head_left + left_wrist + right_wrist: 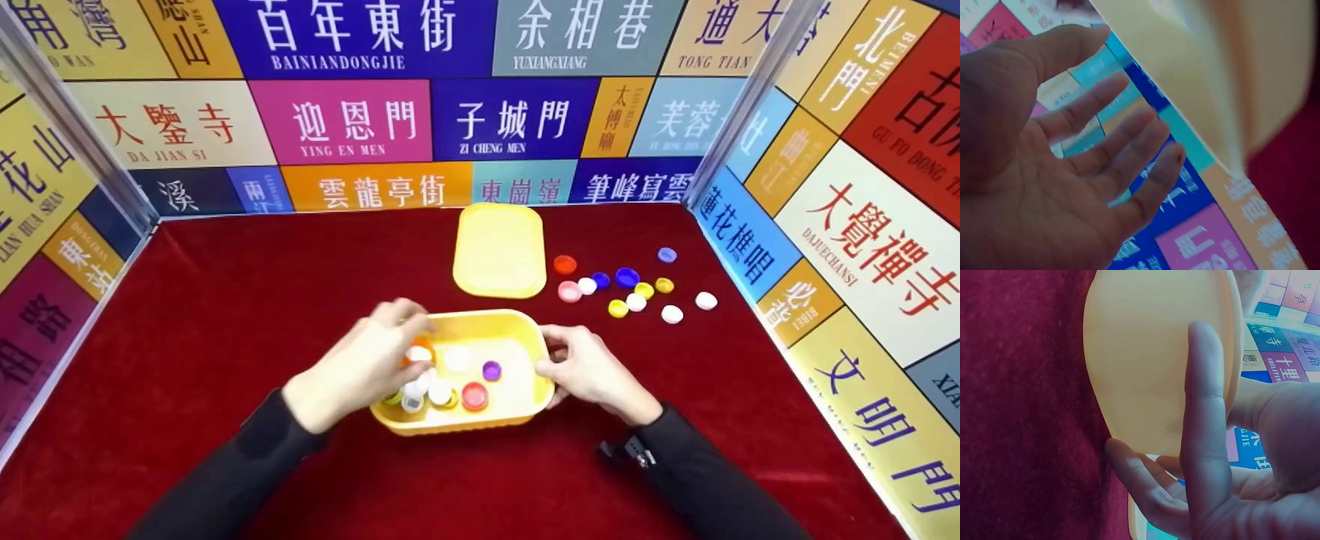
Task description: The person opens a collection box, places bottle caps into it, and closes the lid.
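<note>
A yellow plastic container (525, 397) stands on the red cloth, tilted toward the camera, with several bottle caps inside. Among them are a purple cap (491, 370), a red cap (474, 396) and white caps (440, 391), most of them bunched at the left. My left hand (364, 364) hovers above that left end. In the left wrist view its fingers (1145, 185) are loosely spread and nothing lies in the palm. My right hand (596, 367) grips the container's right end, its thumb at the rim. The right wrist view shows fingers (1204, 399) along the outer wall.
Behind the container lies a yellow lid (500, 251). Several loose caps are scattered at the back right, including a red cap (565, 265), a blue cap (628, 277) and a white cap (672, 314). Panels with printed characters (360, 120) border the table.
</note>
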Motion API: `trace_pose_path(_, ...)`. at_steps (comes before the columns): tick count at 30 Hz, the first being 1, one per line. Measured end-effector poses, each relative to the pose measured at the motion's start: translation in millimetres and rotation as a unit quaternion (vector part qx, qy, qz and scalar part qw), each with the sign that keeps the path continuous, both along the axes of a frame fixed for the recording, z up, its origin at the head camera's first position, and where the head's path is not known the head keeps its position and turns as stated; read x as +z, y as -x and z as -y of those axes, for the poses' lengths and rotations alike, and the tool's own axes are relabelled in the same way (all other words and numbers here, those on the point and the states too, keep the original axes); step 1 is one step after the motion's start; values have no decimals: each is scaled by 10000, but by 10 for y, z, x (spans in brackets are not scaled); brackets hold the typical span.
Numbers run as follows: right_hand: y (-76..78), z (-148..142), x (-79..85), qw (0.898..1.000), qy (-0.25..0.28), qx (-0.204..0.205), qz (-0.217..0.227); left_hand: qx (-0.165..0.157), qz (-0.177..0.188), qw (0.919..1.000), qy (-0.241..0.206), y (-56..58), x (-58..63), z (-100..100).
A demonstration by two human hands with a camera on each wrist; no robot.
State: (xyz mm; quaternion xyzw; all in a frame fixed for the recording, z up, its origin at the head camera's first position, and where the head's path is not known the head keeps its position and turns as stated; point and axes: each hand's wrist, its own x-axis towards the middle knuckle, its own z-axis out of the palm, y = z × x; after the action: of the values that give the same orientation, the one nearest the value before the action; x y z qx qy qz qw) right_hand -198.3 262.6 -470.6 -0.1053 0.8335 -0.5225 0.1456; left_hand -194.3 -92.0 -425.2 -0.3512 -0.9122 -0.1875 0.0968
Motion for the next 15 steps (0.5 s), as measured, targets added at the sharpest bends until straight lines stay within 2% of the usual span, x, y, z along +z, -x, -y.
trace_pose_path(4, -2, -3, 1, 10000, -14, -18, 3, 791, 358, 9956, -360, -32, -110, 186)
trace_pose_path(6, -5, -6, 6, 10000, -9, -33, 1, 1213, 615, 9897, -454, -59, -156, 249)
trace_pose_path(9, -13, -3, 16, 10000, 24, -69, 22, 1583, 1131, 9790, -614, -98, -196, 306)
trace_pose_path(11, -19, 1, 21, 9999, 51, -95, 52, 1662, 1724, 9675, -813, -119, -207, 320)
trace_pose_path(15, -26, 9, 27, 9999, 63, -93, 110, 1787, 2765, 9360, -1247, -138, -218, 311)
